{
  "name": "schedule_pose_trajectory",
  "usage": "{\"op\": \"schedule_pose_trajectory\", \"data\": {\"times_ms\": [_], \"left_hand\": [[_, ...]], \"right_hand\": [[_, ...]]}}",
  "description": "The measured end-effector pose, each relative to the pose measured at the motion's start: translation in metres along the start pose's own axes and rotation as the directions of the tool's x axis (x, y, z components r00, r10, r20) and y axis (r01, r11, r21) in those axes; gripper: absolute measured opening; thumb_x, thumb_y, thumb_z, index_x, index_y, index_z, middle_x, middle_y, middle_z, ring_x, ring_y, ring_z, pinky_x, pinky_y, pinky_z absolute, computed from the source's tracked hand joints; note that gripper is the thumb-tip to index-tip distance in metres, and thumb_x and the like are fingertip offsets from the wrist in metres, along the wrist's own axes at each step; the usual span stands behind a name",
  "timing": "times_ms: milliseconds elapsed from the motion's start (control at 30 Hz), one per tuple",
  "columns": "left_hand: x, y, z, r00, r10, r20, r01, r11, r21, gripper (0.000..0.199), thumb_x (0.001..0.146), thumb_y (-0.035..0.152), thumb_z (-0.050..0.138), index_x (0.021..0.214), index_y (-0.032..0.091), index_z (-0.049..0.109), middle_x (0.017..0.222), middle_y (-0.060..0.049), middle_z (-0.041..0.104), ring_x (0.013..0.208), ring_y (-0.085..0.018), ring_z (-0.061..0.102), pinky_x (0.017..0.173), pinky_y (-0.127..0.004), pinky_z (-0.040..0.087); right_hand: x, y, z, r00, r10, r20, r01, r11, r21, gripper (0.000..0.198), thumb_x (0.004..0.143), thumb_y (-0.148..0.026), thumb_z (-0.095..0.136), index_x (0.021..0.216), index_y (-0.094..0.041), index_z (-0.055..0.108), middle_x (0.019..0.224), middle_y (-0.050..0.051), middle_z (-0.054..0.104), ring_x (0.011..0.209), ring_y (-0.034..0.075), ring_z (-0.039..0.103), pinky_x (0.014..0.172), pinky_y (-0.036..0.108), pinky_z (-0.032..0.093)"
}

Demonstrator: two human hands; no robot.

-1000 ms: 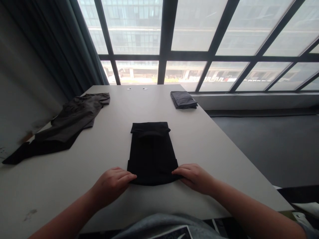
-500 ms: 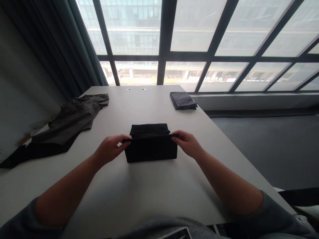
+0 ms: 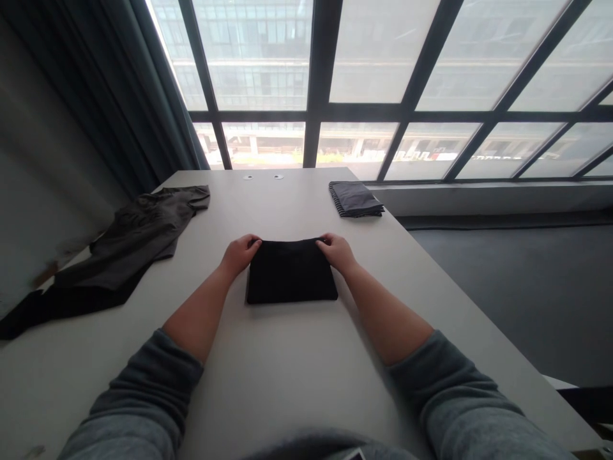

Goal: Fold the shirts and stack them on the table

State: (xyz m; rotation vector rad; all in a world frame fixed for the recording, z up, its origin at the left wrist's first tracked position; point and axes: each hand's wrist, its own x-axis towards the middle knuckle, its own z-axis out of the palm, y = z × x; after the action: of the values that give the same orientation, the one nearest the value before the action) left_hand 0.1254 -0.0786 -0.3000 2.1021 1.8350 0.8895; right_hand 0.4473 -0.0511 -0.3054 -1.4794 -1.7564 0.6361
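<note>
A black folded garment (image 3: 292,273) lies as a compact rectangle on the white table (image 3: 287,370), in front of me. At its far left corner my left hand (image 3: 241,253) pinches the edge between thumb and fingers. My right hand (image 3: 336,252) grips the far right corner the same way. The far edge between the hands is nearly straight with a slight sag. What kind of garment it is cannot be made out.
Dark, loosely spread clothes (image 3: 138,243) lie along the table's left side. A folded grey cloth with a striped edge (image 3: 355,199) sits near the far right edge. Beyond the table are windows (image 3: 364,57) and a dark curtain (image 3: 119,83).
Both hands have moved away from me, carrying the near flap of the black garment over its far part. The far part that showed behind is now covered.
</note>
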Motion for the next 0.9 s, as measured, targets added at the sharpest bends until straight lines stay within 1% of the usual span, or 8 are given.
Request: {"op": "schedule_pose_trajectory", "data": {"times_ms": [167, 300, 433, 533, 633, 700, 800, 900], "left_hand": [[0.008, -0.010, 0.019, 0.997, -0.001, 0.081, -0.008, 0.995, 0.104, 0.029, 0.095, 0.034, 0.055, 0.108, 0.018, 0.077, 0.111, -0.011, 0.078, 0.108, -0.025, 0.069, 0.100, -0.035, 0.052], [0.007, -0.008, 0.017, 0.989, -0.022, 0.148, -0.005, 0.984, 0.175, 0.031, 0.097, 0.029, 0.054, 0.116, 0.019, 0.076, 0.120, -0.010, 0.078, 0.112, -0.024, 0.070, 0.100, -0.032, 0.053], [0.002, 0.013, 0.017, 0.988, -0.041, 0.148, -0.003, 0.958, 0.288, 0.033, 0.101, 0.036, 0.051, 0.120, 0.023, 0.075, 0.128, -0.010, 0.077, 0.119, -0.028, 0.068, 0.106, -0.041, 0.050], [-0.004, 0.037, 0.029, 0.985, -0.026, 0.169, -0.033, 0.940, 0.338, 0.045, 0.106, 0.049, 0.043, 0.125, 0.022, 0.073, 0.135, -0.014, 0.073, 0.125, -0.033, 0.065, 0.112, -0.050, 0.045], [-0.009, 0.056, 0.047, 0.979, -0.023, 0.202, -0.053, 0.931, 0.361, 0.051, 0.107, 0.053, 0.039, 0.135, 0.021, 0.068, 0.146, -0.016, 0.067, 0.136, -0.034, 0.059, 0.119, -0.055, 0.037], [-0.013, 0.062, 0.056, 0.976, -0.029, 0.214, -0.053, 0.928, 0.369, 0.054, 0.108, 0.052, 0.038, 0.145, 0.021, 0.061, 0.156, -0.016, 0.059, 0.146, -0.034, 0.051, 0.124, -0.060, 0.030], [-0.018, 0.061, 0.062, 0.974, -0.029, 0.225, -0.059, 0.925, 0.375, 0.059, 0.108, 0.051, 0.035, 0.156, 0.021, 0.051, 0.166, -0.015, 0.048, 0.156, -0.034, 0.039, 0.127, -0.063, 0.021], [-0.020, 0.057, 0.060, 0.975, -0.015, 0.221, -0.073, 0.921, 0.383, 0.060, 0.108, 0.052, 0.035, 0.158, 0.023, 0.050, 0.165, -0.014, 0.049, 0.155, -0.034, 0.039, 0.128, -0.061, 0.019]], "right_hand": [[0.000, 0.011, 0.012, 0.998, -0.036, 0.060, 0.051, 0.965, -0.256, 0.024, 0.096, -0.029, 0.060, 0.110, -0.018, 0.077, 0.109, 0.009, 0.078, 0.100, 0.023, 0.070, 0.094, 0.031, 0.051], [-0.003, 0.007, 0.011, 0.993, -0.073, 0.089, 0.100, 0.927, -0.362, 0.032, 0.098, -0.024, 0.058, 0.123, -0.013, 0.074, 0.121, 0.015, 0.071, 0.113, 0.024, 0.065, 0.107, 0.032, 0.045], [-0.014, -0.015, 0.010, 0.981, -0.173, 0.087, 0.193, 0.864, -0.466, 0.039, 0.101, -0.020, 0.052, 0.134, -0.016, 0.072, 0.138, 0.016, 0.064, 0.129, 0.029, 0.057, 0.116, 0.038, 0.039], [-0.026, -0.034, 0.020, 0.949, -0.261, 0.180, 0.316, 0.816, -0.485, 0.041, 0.105, -0.027, 0.050, 0.139, -0.018, 0.069, 0.149, 0.016, 0.060, 0.137, 0.030, 0.052, 0.121, 0.041, 0.034], [-0.034, -0.042, 0.034, 0.929, -0.201, 0.312, 0.339, 0.802, -0.491, 0.051, 0.107, -0.040, 0.048, 0.152, -0.018, 0.059, 0.159, 0.016, 0.054, 0.147, 0.032, 0.046, 0.125, 0.049, 0.028], [-0.037, -0.040, 0.041, 0.924, -0.146, 0.354, 0.319, 0.806, -0.499, 0.058, 0.109, -0.044, 0.044, 0.160, -0.017, 0.050, 0.165, 0.015, 0.048, 0.154, 0.033, 0.038, 0.127, 0.053, 0.024], [-0.037, -0.034, 0.044, 0.925, -0.111, 0.363, 0.296, 0.811, -0.505, 0.061, 0.110, -0.048, 0.039, 0.164, -0.018, 0.044, 0.170, 0.012, 0.041, 0.160, 0.032, 0.030, 0.129, 0.055, 0.017], [-0.037, -0.030, 0.043, 0.936, -0.086, 0.342, 0.263, 0.816, -0.515, 0.063, 0.110, -0.052, 0.038, 0.165, -0.019, 0.043, 0.172, 0.012, 0.037, 0.161, 0.032, 0.026, 0.130, 0.055, 0.015]]}}
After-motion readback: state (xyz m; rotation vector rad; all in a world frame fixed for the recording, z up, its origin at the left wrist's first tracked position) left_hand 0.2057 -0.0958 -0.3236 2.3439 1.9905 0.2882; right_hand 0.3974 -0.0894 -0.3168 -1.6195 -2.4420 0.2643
